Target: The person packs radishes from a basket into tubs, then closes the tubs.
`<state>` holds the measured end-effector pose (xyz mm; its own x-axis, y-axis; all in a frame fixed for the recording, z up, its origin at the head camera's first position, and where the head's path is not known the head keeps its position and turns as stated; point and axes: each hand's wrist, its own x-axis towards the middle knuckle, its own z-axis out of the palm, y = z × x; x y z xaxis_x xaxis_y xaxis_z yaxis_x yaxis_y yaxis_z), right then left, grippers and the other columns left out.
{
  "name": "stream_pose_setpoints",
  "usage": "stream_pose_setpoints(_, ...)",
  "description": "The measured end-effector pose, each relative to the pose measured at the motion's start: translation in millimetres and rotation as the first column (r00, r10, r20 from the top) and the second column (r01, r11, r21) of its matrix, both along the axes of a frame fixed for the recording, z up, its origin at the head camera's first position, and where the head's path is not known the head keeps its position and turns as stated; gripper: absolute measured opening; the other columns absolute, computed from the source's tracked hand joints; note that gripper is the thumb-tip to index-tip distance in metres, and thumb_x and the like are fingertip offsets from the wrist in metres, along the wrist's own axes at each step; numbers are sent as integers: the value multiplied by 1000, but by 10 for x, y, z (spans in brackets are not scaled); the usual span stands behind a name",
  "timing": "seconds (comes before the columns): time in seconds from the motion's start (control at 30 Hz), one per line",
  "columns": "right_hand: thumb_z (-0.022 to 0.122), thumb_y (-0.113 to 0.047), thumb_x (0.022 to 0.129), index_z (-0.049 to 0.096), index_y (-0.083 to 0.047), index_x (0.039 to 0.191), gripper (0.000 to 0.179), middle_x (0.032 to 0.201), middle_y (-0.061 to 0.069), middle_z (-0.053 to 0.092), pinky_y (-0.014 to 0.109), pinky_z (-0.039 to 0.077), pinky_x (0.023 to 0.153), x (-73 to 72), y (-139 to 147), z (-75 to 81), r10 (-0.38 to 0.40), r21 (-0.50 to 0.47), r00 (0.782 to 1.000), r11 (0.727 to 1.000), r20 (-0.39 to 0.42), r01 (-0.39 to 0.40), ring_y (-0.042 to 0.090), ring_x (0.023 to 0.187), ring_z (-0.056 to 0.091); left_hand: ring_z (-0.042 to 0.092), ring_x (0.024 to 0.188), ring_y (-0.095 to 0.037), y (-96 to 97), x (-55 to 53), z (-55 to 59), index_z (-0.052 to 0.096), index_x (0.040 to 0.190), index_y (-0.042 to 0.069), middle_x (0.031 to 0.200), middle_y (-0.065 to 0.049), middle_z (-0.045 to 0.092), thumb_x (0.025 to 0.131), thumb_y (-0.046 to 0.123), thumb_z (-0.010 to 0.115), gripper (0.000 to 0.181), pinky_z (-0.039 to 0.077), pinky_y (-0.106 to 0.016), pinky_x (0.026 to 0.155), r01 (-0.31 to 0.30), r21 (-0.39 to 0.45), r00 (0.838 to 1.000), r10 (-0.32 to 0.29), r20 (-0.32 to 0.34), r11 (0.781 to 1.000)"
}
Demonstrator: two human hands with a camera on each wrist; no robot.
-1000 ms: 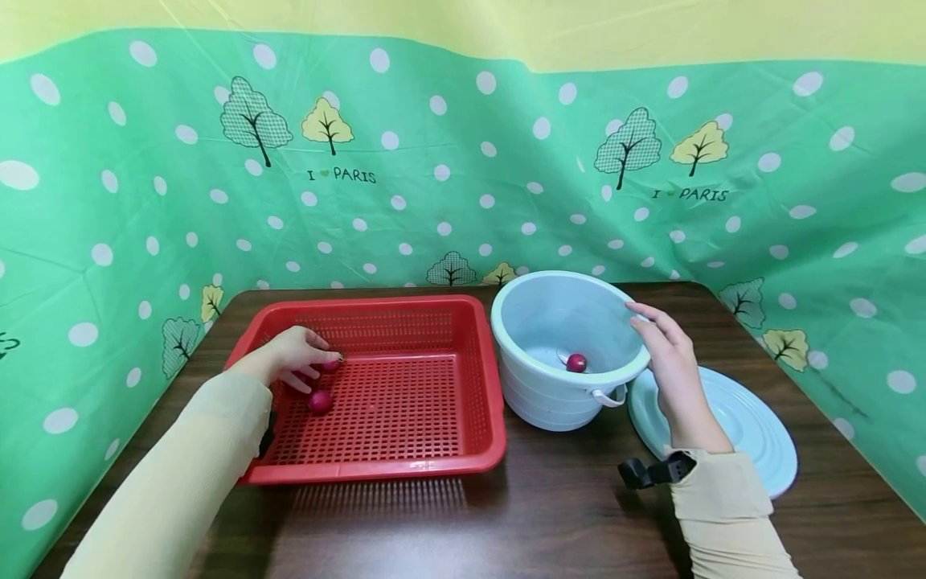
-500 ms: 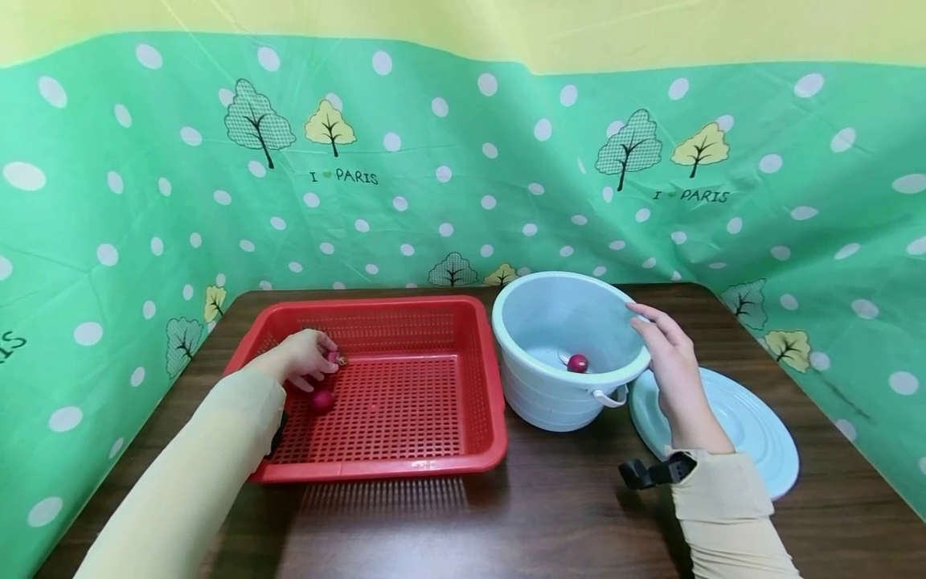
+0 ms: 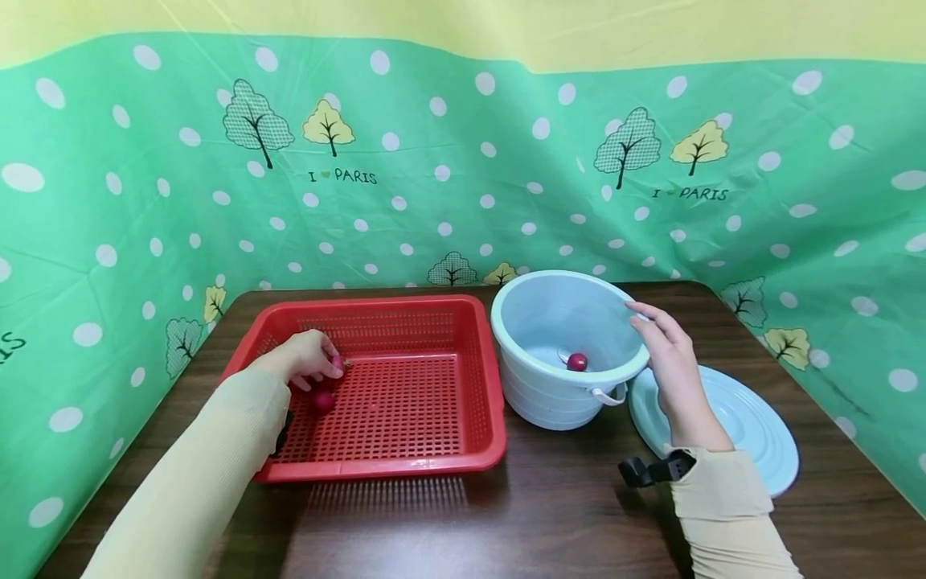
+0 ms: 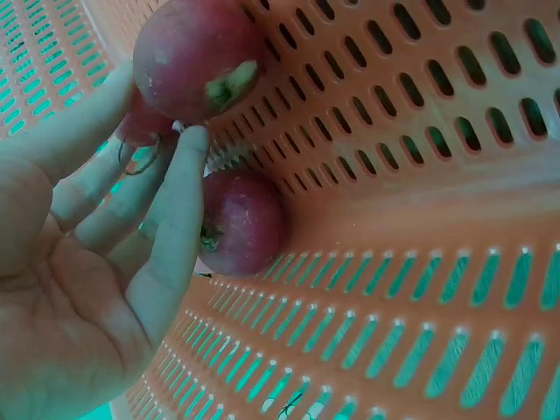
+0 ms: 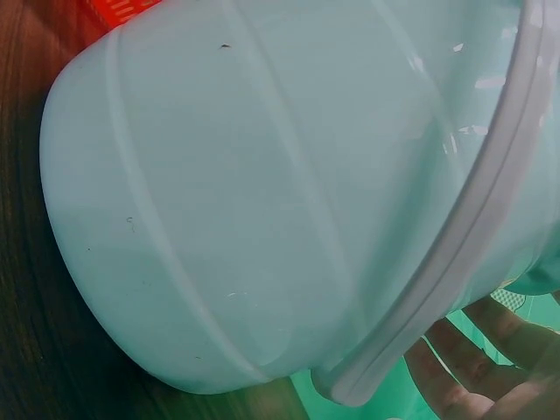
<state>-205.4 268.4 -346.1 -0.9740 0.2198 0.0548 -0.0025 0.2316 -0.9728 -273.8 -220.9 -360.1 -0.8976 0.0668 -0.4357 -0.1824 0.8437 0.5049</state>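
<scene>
My left hand [image 3: 307, 358] reaches into the left part of a red plastic basket [image 3: 362, 466]. Thumb and fingertips pinch a small red radish [image 3: 337, 364], its short stem pointing right. Just below that hand, another radish [image 3: 323, 402] lies on the slotted floor. The left wrist view shows the pinched radish [image 4: 144, 124] partly hidden behind the thumb, with two more radishes, an upper one [image 4: 197, 57] and a lower one [image 4: 245, 223], close by the fingers. My right hand [image 3: 676, 362] grips the right rim of a pale blue bucket [image 3: 550, 394]. One radish [image 3: 576, 363] lies inside it.
A round pale blue lid [image 3: 745, 426] lies on the dark wooden table [image 3: 550, 507], under the right forearm. The bucket stands right beside the basket, its white handle [image 3: 610, 397] hanging at the side. A green dotted cloth [image 3: 463, 201] hangs behind the table.
My left hand has shifted slightly right, and its fingers have drawn in around a radish. The right hand stays at the bucket rim.
</scene>
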Motion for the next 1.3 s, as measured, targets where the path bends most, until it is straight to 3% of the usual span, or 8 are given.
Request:
stream_pose_setpoints(0.3,41,-47,103,47,-27,147,48,157,10,32,65,27,114,-10,16,9,-13,-10,1000,1000,15,13,24,130,36,64,84,-25,54,39,117,57,117,-3,101,-15,65,90,15,73,36,60,-37,71,40,72,999,-37,-36,997)
stream_pose_setpoints(0.6,41,-47,103,47,-28,147,48,155,9,34,61,31,112,-8,-9,20,-7,8,1000,1000,9,7,20,126,39,63,86,-23,102,51,204,59,122,-3,106,-16,66,91,20,73,41,61,-37,74,70,151,994,-57,-88,986)
stream_pose_setpoints(0.77,41,-47,103,47,-27,147,48,155,9,34,59,32,112,-6,-21,27,-2,9,1000,1000,8,2,19,125,40,63,88,-26,139,69,273,59,121,-4,104,-15,68,89,21,74,44,62,-38,75,121,234,988,-95,-119,965)
stream_pose_setpoints(1.07,41,-47,103,47,-27,148,49,156,10,33,63,29,113,-5,-32,27,-5,7,1000,1000,8,4,23,128,37,69,103,-35,294,95,330,61,119,0,113,-18,70,88,25,76,43,61,-41,78,138,370,988,-101,-118,919)
stream_pose_setpoints(1.3,41,-47,103,47,-27,148,49,157,10,32,66,25,114,-1,-4,9,2,-10,1000,1000,14,-2,24,131,35,68,102,-37,461,119,374,59,122,1,110,-15,71,88,24,76,44,61,-40,78,170,412,982,-122,-141,895)
